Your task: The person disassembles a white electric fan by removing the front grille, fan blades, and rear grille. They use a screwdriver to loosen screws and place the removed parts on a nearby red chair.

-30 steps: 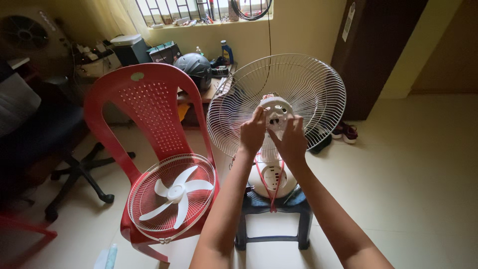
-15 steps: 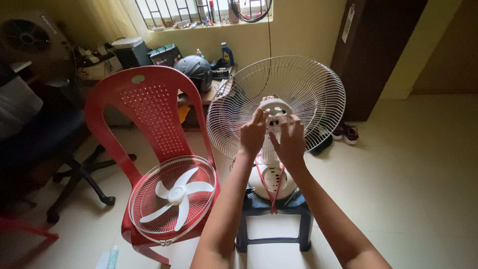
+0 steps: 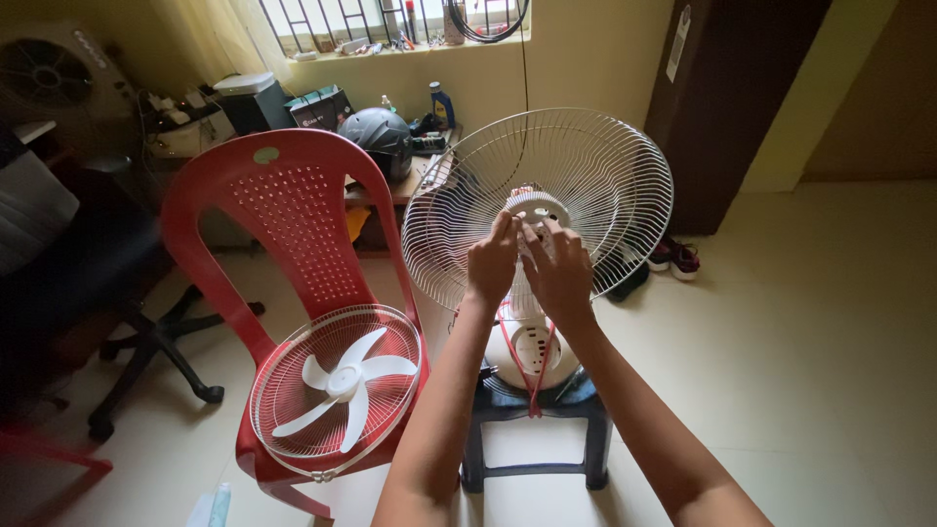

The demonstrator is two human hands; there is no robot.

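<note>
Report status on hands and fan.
Both hands, left hand and right hand, on the fan hub. Rear grille mounted, fan on stool. Front grille with blade on red chair.

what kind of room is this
Probably a room in a home, used as a makeshift repair spot. A red plastic chair holds a fan grille with blades, a cluttered desk with a helmet sits under a barred window, and shoes lie on the tiled floor.

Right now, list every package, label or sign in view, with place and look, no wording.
Dark box, on the desk behind the red chair: rectangular, pale print.
Blue bottle, desk below the window: yellow label.
White sticker, on the dark door: narrow, upright.
Round sticker, chair's backrest top: greenish.
</note>
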